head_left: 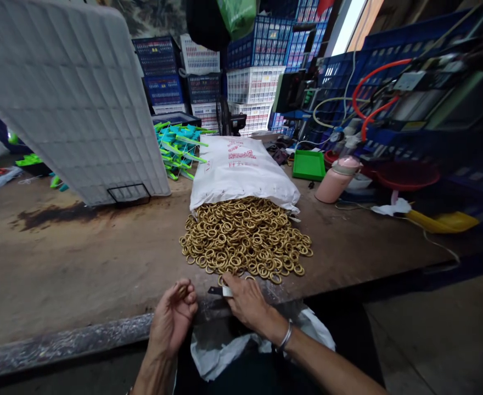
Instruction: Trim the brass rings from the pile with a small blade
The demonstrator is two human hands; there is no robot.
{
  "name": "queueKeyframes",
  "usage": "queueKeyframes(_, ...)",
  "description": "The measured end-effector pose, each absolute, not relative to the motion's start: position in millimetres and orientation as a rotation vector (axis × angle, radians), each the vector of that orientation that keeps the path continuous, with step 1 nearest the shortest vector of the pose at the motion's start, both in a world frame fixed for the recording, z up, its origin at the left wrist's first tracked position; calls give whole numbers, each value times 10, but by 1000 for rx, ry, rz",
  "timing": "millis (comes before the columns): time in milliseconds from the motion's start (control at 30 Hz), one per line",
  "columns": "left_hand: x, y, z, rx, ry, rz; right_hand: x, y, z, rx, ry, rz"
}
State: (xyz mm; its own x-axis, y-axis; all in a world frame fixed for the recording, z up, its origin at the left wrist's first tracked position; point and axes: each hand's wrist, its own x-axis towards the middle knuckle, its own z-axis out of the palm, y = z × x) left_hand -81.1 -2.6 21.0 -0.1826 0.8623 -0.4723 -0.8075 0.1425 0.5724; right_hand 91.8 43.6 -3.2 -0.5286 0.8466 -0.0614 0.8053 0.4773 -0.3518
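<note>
A heap of brass-coloured rings (245, 236) spills from the mouth of a white woven sack (241, 170) onto the worktable. My left hand (174, 314) is palm up left of the heap's near edge, its fingers curled round a brass-coloured ring (183, 291). To its right, my right hand (247, 303) grips a small knife (215, 290) with a dark blade and a white part beside the fingers. The right fingertips touch the front edge of the heap, where a ring (220, 280) shows close to them. A bracelet circles the right wrist.
A tall off-white padded panel (72, 99) stands at left, beside green and turquoise pieces (178, 145). Right of the sack are a green tray (308, 165), a pink bottle (335, 181) and a machine with red hoses (414, 99). White plastic (212, 354) hangs below the table edge.
</note>
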Motion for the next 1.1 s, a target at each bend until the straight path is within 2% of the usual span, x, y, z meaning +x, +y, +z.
queueKeyframes(200,-725,-16,133,14,920,1429,958,459,-83,-1503,-2551,404)
queueKeyframes(367,-550,16,164,140,961,1363,998,514,-91,-1509,-2467,514)
queueKeyframes(633,-253,132,95,477,1137,1352,1032,675,89,-1345,-1717,1152)
queueKeyframes(800,-148,191,76,641,1205,1290,1053,651,102,-1218,-1500,1476)
queueKeyframes(933,-134,206,76,782,1326,1323,1051,616,145,-1252,-1463,1511)
queueKeyframes(1100,-147,175,110,1168,1431,1395,1052,627,226,-1337,-1601,1393)
